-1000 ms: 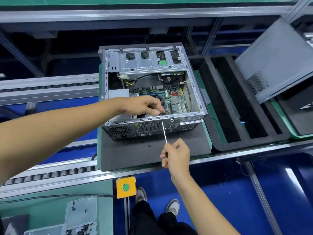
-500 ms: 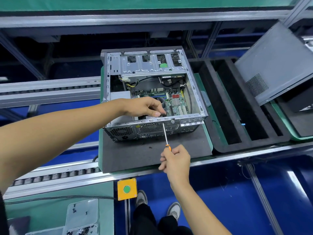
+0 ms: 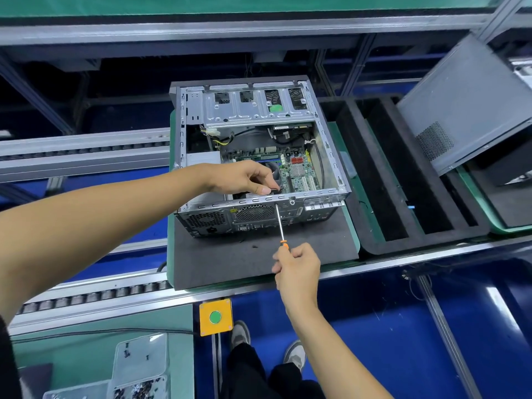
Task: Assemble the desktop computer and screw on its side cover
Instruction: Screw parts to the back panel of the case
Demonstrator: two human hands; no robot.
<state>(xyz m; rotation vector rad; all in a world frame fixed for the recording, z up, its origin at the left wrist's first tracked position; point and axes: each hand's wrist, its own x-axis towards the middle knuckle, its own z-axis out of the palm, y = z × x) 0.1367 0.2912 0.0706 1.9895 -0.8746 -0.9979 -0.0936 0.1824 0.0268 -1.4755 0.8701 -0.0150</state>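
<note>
An open desktop computer case (image 3: 198, 116) lies on its side on a grey foam pad (image 3: 230, 257), motherboard showing inside. My left hand (image 3: 244, 177) reaches into the case over its rear rim, fingers pinched on a dark part by the fan. My right hand (image 3: 298, 267) grips the orange handle of a screwdriver (image 3: 279, 223). Its tip touches the rear panel's top edge just right of the fan grille. The grey side cover (image 3: 460, 102) leans tilted at the right, apart from the case.
A black foam tray (image 3: 371, 180) with long slots sits right of the pad. Roller conveyor rails (image 3: 86, 295) run left. A yellow box with a green button (image 3: 215, 316) hangs on the front rail. A clear screw tray (image 3: 138, 367) lies at lower left.
My right hand slid back down the screwdriver, so the orange handle now shows. The tip stays on the rear panel. My left hand stays inside the case.
</note>
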